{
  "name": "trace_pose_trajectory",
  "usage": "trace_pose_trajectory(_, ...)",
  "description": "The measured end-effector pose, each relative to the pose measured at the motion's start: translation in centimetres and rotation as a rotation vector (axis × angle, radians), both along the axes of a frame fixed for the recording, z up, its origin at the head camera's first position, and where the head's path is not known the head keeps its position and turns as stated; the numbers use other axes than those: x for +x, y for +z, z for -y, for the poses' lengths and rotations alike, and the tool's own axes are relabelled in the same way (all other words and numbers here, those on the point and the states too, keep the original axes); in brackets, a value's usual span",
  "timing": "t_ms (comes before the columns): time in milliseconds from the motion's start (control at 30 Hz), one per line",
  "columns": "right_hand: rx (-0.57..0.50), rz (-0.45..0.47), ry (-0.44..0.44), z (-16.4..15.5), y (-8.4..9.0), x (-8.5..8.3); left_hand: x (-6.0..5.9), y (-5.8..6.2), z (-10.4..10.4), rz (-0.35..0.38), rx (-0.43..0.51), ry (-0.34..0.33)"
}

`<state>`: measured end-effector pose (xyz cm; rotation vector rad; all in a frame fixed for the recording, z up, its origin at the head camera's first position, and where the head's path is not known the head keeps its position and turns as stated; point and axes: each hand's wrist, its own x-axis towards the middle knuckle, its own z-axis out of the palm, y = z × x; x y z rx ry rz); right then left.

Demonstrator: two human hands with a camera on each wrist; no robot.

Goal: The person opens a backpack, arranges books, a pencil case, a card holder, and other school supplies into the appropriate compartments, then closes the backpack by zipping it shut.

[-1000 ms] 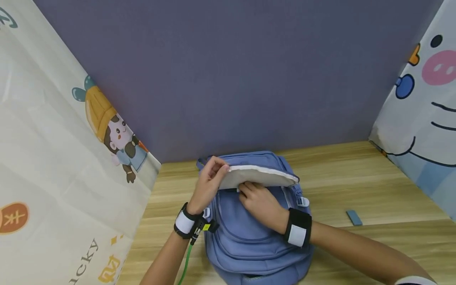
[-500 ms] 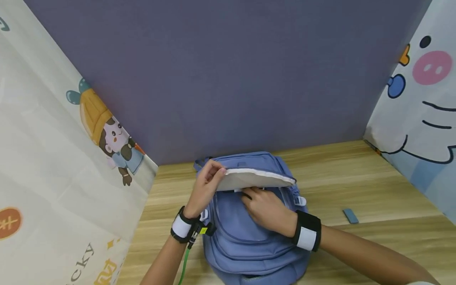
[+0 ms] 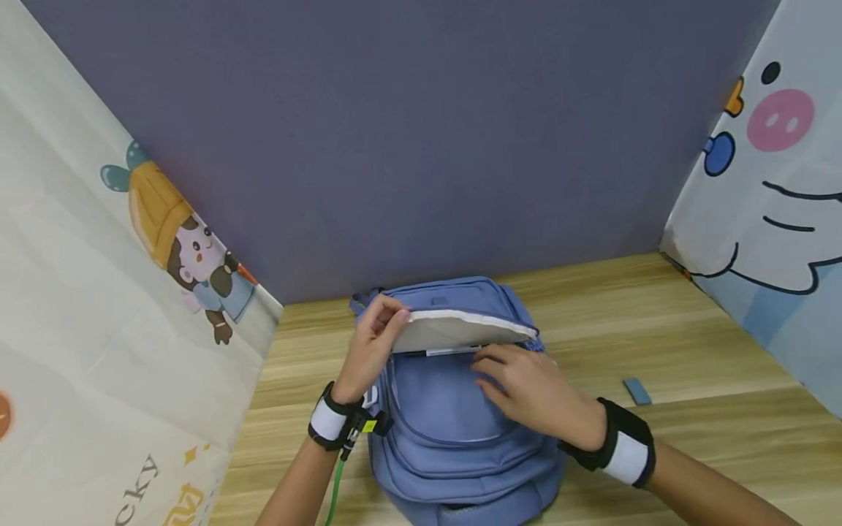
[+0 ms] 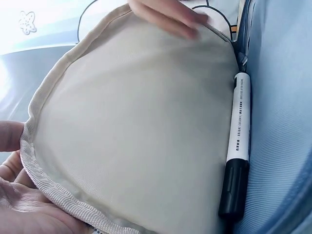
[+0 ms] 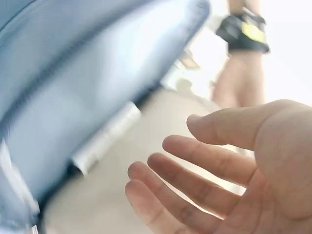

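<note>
A blue backpack (image 3: pixel 454 431) lies on the wooden table (image 3: pixel 658 343). My left hand (image 3: pixel 375 340) pinches the edge of its beige-lined pocket flap (image 3: pixel 454 332) and holds it lifted. A white marker with a black cap (image 4: pixel 239 146) lies in the opened pocket along the lining (image 4: pixel 136 126); it shows blurred as the marker (image 5: pixel 105 139) in the right wrist view. My right hand (image 3: pixel 526 387) hovers over the front of the backpack, fingers (image 5: pixel 195 170) spread and relaxed, holding nothing.
A small blue flat piece (image 3: pixel 636 391) lies on the table to the right of the backpack. Cartoon-printed sheets (image 3: pixel 99 314) stand on the left and right (image 3: pixel 770 190), with a purple wall (image 3: pixel 421 146) behind.
My right hand has drawn back out from under the flap toward the right and opened. The left hand keeps the flap lifted. The marker now lies in the pocket.
</note>
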<state>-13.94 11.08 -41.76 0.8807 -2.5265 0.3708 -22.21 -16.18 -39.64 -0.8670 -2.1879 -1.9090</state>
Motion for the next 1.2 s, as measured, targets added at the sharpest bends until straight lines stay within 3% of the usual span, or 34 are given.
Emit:
trace_pose_trajectory(100,-0.129,-0.039,-0.057,-2.9,1.4,1.2,-0.1,0.0,-0.1,-0.004,0.003,-0.001)
trace_pose_trajectory(200,-0.22,-0.063,-0.185,-6.5,2.2,2.0,-0.2,0.0,-0.4,-0.01,0.002,0.004)
trace_pose_trajectory(333,-0.201,0.009,-0.384,-11.6,0.8,2.7,-0.3,0.1,-0.6,-0.012,-0.004,0.002)
trace_pose_trajectory(433,-0.103,0.152,-0.486,-15.0,-1.9,2.8,-0.3,0.0,-0.7,-0.006,-0.008,-0.005)
trace_pose_trajectory(533,-0.03,0.382,-0.549,-17.5,-4.7,2.9,-0.3,-0.1,-0.6,0.007,-0.009,-0.011)
trace_pose_trajectory(633,-0.028,0.56,-0.568,-18.7,-6.8,3.0,-0.1,-0.4,-0.3,0.028,-0.012,-0.008)
trace_pose_trajectory(700,-0.047,0.607,-0.56,-18.8,-7.9,3.1,0.2,-0.6,0.0,0.039,-0.016,-0.005)
trace_pose_trajectory(833,-0.048,0.558,-0.542,-18.0,-9.2,3.1,0.5,-0.8,0.7,0.042,-0.022,0.009)
trace_pose_trajectory(967,-0.048,0.471,-0.536,-17.0,-9.7,2.9,0.6,-0.9,1.1,0.049,-0.02,0.029)
trace_pose_trajectory(1200,-0.061,0.406,-0.523,-16.9,-10.3,3.3,0.6,-1.0,0.9,0.068,-0.024,0.016)
